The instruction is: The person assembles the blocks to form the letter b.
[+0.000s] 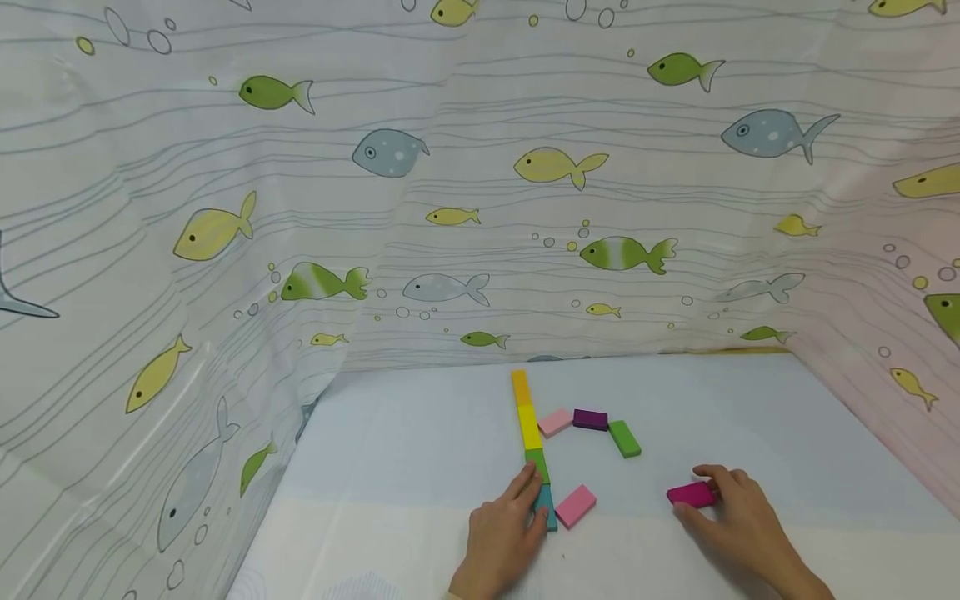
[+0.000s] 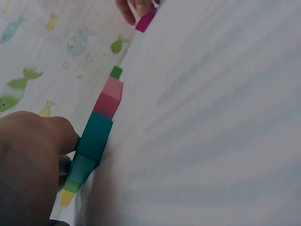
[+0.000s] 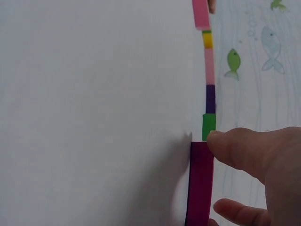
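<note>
A straight row of blocks runs away from the person in the head view: a teal block (image 1: 547,507) nearest, then a green block (image 1: 537,465), a yellow block (image 1: 529,427) and an orange block (image 1: 521,387). My left hand (image 1: 504,533) rests along the near end of this row, fingertips on the green block and thumb by the teal one. To the right, my right hand (image 1: 738,521) holds a magenta block (image 1: 692,495) between thumb and fingers, at or just above the table. In the right wrist view, the thumb touches the magenta block's (image 3: 200,183) end.
A pale pink block (image 1: 556,422), a dark purple block (image 1: 591,419) and a second green block (image 1: 625,439) curve rightward from the row. Another pink block (image 1: 576,506) lies beside the teal one. A fish-patterned curtain (image 1: 495,250) surrounds the white table (image 1: 390,450).
</note>
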Available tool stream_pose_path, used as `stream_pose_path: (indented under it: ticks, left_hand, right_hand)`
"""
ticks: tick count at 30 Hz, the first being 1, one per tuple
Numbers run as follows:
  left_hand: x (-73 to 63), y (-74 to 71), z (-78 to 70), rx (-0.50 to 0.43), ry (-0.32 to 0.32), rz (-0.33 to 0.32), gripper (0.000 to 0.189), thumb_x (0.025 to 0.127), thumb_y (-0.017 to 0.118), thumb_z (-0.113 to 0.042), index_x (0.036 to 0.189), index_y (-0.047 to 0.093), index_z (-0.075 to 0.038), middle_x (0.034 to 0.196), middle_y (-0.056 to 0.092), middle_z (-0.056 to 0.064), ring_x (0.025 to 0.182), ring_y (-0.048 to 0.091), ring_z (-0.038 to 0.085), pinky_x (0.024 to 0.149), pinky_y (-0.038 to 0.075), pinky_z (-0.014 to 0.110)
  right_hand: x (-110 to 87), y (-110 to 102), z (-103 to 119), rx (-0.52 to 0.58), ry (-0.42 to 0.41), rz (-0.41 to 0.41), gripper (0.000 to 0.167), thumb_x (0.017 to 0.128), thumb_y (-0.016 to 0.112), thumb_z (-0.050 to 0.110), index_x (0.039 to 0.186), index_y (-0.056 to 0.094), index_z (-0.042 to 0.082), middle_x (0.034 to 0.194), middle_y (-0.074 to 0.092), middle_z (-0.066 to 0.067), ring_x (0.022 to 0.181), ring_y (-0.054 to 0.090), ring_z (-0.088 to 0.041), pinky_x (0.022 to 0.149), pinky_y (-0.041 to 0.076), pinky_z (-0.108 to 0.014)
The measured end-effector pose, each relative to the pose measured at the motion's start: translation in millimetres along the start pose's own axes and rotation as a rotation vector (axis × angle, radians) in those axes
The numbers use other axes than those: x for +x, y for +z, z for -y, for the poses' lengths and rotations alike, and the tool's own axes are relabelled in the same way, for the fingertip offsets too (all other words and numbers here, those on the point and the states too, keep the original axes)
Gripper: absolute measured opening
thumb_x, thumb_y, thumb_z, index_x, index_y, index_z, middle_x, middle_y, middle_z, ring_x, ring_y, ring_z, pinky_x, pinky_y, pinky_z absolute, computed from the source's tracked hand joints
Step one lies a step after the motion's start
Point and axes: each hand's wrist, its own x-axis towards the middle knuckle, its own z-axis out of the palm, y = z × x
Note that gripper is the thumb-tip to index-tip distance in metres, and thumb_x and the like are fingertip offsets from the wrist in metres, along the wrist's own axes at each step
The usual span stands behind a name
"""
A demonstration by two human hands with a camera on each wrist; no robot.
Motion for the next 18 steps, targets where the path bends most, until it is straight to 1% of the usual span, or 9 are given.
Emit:
stream_pose_path:
  ticks: [3, 6, 13, 18]
  left_hand:
    - [-0.7, -0.5, -0.3, -0.019, -0.013, 0.007, 0.048, 0.103, 0.066, -0.033, 0.148, 0.064, -0.016, 0.16, 0.056, -0.003, 0.039, 0.026, 0.007, 0.041, 0.029, 0.024]
    - [-1.2, -0.6, -0.4, -0.025, -0.018, 0.007, 0.048, 0.103, 0.066, -0.033, 0.148, 0.064, -0.016, 0.159, 0.056, -0.003, 0.04, 0.025, 0.007, 0.041, 0.029, 0.025]
    - [-0.3, 0.4, 0.4, -0.013, -0.002, -0.01, 0.048, 0.103, 0.066, -0.033, 0.148, 0.065, -0.016, 0.159, 0.057, -0.003, 0.04, 0.023, 0.005, 0.04, 0.028, 0.024]
    - [-0.3, -0.5, 0.2, -0.008, 0.006, -0.014, 0.047, 0.103, 0.065, -0.033, 0.147, 0.065, -0.016, 0.158, 0.057, -0.003, 0.04, 0.024, 0.005, 0.04, 0.027, 0.024]
  right_hand:
    - [3.7, 3, 5, 0.008, -0.016, 0.007, 0.067, 0.083, 0.089, 0.041, 0.13, 0.065, 0.001, 0.107, 0.067, -0.012, 0.096, 0.059, -0.028, 0.078, 0.051, -0.045]
    - [7.6, 6, 13, 0.017, -0.026, 0.019, 0.066, 0.082, 0.09, 0.037, 0.131, 0.064, 0.002, 0.106, 0.068, -0.009, 0.097, 0.06, -0.025, 0.081, 0.052, -0.046]
    - [15.4, 15, 29, 0.04, -0.082, 0.019, 0.062, 0.079, 0.092, 0.026, 0.13, 0.065, 0.004, 0.107, 0.069, -0.003, 0.099, 0.063, -0.022, 0.086, 0.055, -0.049]
    - [19.8, 20, 39, 0.042, -0.113, 0.035, 0.062, 0.078, 0.093, 0.024, 0.13, 0.065, 0.006, 0.109, 0.07, 0.0, 0.102, 0.064, -0.019, 0.088, 0.058, -0.049]
